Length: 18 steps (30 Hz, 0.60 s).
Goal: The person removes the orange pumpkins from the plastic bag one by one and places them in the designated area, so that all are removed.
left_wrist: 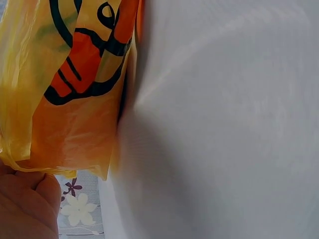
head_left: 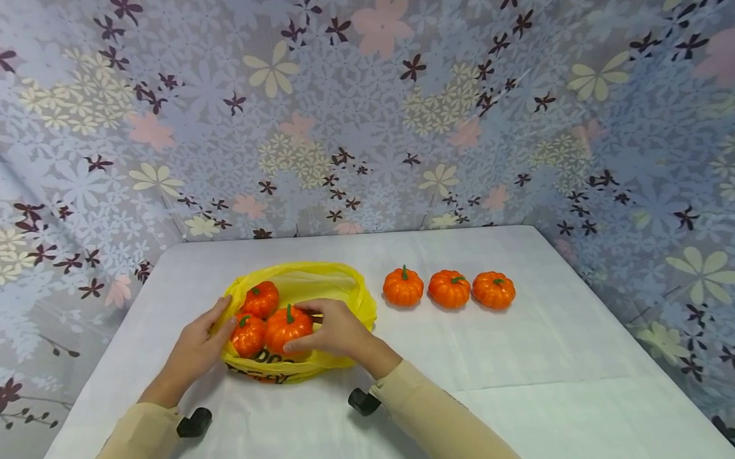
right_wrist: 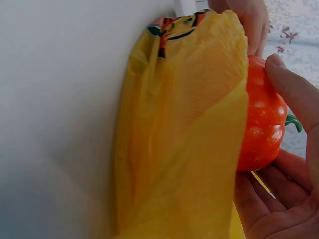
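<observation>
On the left half of a white-covered table (head_left: pixel 563 344), a yellow plastic bag (head_left: pixel 366 305) lies with its mouth turned upward and its rim spread into a rough oval; black printed characters mark its near side, and the left wrist view shows orange shapes with thick dark outlines on the same plastic. The left hand (head_left: pixel 200 343) holds the bag's left rim between thumb and fingers. The right hand (head_left: pixel 335 330) grips a glossy orange pumpkin (head_left: pixel 289 330), thumb on the near side and fingers around the far side; this pumpkin is upright within the bag's mouth, green stem uppermost, its lower part hidden from the right wrist camera by the yellow wall. Just beside it, toward the left hand, two further pumpkins lie inside the bag: a rear pumpkin (head_left: pixel 261 300) and a front pumpkin (head_left: pixel 248 336). To the right of the bag, and apart from it, three more stand on the table in a nearly straight row: the nearest to the bag (head_left: pixel 403 287), the middle one (head_left: pixel 449 289) and the outermost (head_left: pixel 494 291). Both forearms wear beige sleeves (head_left: pixel 446 418), with a black device (head_left: pixel 194 423) at each wrist; behind the table hangs a floral cloth (head_left: pixel 338 121)
</observation>
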Motion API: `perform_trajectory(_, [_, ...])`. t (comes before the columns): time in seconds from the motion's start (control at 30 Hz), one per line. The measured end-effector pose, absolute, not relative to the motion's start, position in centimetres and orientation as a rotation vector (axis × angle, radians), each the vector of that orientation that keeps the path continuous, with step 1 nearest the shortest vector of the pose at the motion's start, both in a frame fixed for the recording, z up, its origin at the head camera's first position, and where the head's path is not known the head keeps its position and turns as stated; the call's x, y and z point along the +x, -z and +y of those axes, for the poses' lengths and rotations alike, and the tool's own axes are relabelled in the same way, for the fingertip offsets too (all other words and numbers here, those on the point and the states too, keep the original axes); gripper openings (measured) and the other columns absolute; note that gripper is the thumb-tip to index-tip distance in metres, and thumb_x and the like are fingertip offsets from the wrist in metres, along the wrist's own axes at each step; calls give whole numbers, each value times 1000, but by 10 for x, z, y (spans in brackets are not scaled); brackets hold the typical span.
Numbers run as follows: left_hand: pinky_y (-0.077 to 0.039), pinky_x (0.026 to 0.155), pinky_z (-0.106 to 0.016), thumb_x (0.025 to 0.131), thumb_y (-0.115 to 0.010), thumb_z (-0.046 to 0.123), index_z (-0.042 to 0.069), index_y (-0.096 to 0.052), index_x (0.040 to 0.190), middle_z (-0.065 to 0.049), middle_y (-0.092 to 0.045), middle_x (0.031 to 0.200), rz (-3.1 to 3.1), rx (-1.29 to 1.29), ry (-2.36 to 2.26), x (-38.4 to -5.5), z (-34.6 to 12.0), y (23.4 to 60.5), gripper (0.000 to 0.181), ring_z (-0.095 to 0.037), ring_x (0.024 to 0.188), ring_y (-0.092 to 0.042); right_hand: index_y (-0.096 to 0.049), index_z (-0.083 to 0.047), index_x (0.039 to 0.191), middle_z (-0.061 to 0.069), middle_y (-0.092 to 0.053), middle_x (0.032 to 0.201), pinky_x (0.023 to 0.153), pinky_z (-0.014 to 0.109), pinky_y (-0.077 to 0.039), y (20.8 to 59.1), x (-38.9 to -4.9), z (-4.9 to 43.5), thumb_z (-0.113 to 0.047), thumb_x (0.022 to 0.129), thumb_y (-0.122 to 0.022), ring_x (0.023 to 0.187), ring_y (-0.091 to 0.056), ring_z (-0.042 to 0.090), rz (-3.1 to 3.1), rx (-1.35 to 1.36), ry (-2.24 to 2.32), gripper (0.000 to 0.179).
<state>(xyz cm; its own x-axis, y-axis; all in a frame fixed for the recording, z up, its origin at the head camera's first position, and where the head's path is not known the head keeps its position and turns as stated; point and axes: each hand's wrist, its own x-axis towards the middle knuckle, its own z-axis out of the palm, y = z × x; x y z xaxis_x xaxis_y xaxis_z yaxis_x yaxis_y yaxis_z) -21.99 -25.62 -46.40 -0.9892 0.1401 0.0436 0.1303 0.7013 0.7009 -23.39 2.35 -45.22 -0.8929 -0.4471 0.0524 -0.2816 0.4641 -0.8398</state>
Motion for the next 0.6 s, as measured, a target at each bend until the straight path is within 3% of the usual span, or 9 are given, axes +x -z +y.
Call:
perform_trajectory(0.3, [-21,115,-66,106,-44,49,8,-24,160,-24,-20,162,2893,242,-1189,-219,-255,464,71,-50,146,-20,-62,-12,139,0,-62,135,94,27,-53,444,-234,29,-41,74,-90,120,-61,23,2551,-648,1422,76])
perform_trajectory(0.6, [-21,115,-65,106,-44,48,10,-23,161,-24,-19,162,2890,215,-1180,-219,-256,464,70,-50,146,-19,-63,-13,137,-1,-63,130,88,27,-55,440,-234,35,-38,75,-90,114,-61,21,2556,-606,1440,72])
